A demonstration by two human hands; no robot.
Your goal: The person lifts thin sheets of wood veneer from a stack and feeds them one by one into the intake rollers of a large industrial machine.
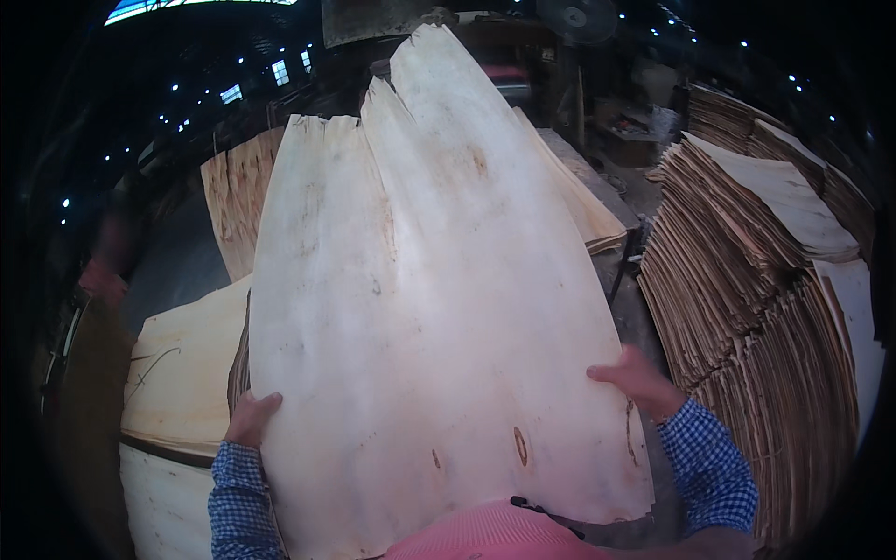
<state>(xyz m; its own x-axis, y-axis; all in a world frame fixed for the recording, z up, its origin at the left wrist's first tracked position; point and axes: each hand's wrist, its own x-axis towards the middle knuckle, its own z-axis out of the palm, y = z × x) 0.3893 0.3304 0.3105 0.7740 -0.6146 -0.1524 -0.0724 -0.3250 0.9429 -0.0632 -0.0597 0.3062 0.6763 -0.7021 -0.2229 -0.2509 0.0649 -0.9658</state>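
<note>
A large pale sheet of wood veneer stretches away in front of me, its far edge torn and split, with a few brown knots and slits. My left hand grips its left edge, thumb on top and the fingers hidden beneath. On the opposite edge my right hand holds on in the same way, its thumb lying over the face of the sheet. Both forearms wear blue checked sleeves.
Tall stacks of veneer rise on the right. Lower piles lie to the left, a brownish sheet beyond them. More veneer sits behind my sheet on a table. A person appears dimly at far left; a fan stands at the back.
</note>
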